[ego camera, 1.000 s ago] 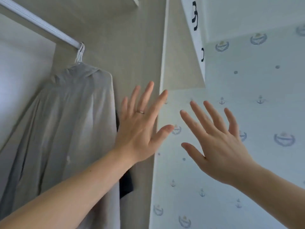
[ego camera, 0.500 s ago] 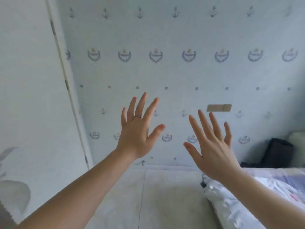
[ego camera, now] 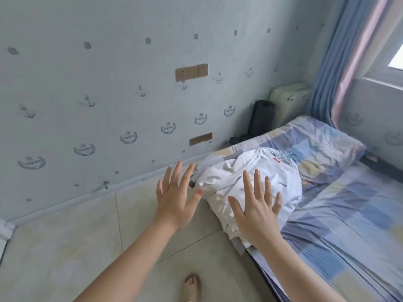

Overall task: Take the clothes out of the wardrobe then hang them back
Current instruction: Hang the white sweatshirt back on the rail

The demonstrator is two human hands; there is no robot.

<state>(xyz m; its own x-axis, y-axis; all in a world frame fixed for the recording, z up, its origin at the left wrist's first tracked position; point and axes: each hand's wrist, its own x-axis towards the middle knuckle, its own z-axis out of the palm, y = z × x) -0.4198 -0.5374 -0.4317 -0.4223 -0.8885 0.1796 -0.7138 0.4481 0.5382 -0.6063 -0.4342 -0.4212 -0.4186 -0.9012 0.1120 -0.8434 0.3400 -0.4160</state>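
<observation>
Clothes [ego camera: 237,175] lay in a white heap on the near corner of the bed [ego camera: 353,216]. Both hands were spread wide, holding nothing. The left hand [ego camera: 174,203] was over the floor [ego camera: 65,247] just beside the heap. The right hand [ego camera: 257,214] was in front of the heap; whether it touched could not be told.

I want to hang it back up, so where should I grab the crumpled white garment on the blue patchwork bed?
Likely the raised, bunched folds of the crumpled white garment, reached from the near edge of the blue patchwork bed, which it overhangs. The left hand and right hand are open on that side, holding nothing.
</observation>
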